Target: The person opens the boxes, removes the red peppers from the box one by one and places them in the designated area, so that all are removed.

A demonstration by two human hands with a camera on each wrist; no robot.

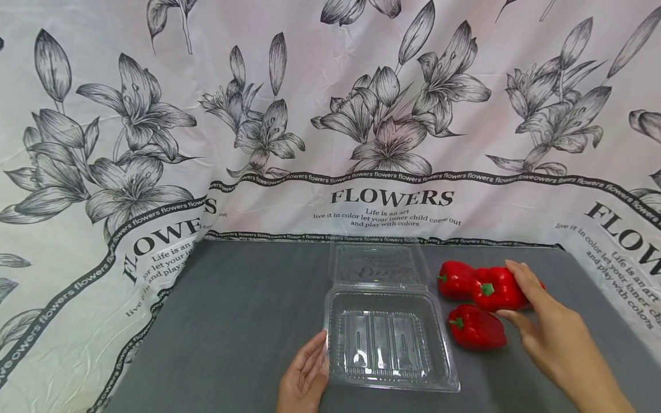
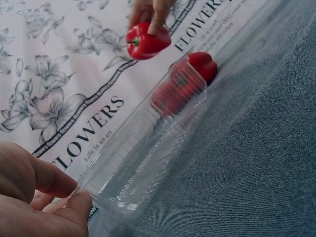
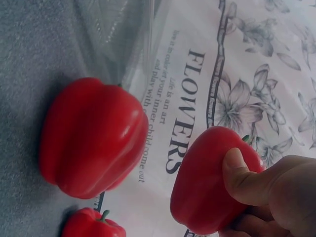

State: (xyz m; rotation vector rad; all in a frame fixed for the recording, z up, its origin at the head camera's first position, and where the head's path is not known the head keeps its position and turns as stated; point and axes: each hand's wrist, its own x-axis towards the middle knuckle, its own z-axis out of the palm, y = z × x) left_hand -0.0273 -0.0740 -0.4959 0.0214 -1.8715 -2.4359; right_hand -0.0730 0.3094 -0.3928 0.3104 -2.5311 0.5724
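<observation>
My right hand (image 1: 555, 324) grips a glossy red bell pepper (image 3: 210, 182), with the thumb lying along its side in the right wrist view. In the left wrist view that pepper (image 2: 148, 42) is held up above the others. Another red bell pepper (image 1: 476, 328) lies near the right hand, and one more (image 1: 455, 280) sits farther back. Left of them is a clear plastic clamshell container (image 1: 450, 367), its lid (image 1: 377, 264) folded back and its tray showing no contents. My left hand (image 1: 304, 376) pinches the tray's left rim between thumb and fingers (image 2: 54, 180).
A grey cloth-like surface (image 1: 232, 321) lies under everything. White curtains (image 1: 289, 206) printed with flowers and lettering hang behind it and along both sides. The container's lid reaches close to the back curtain.
</observation>
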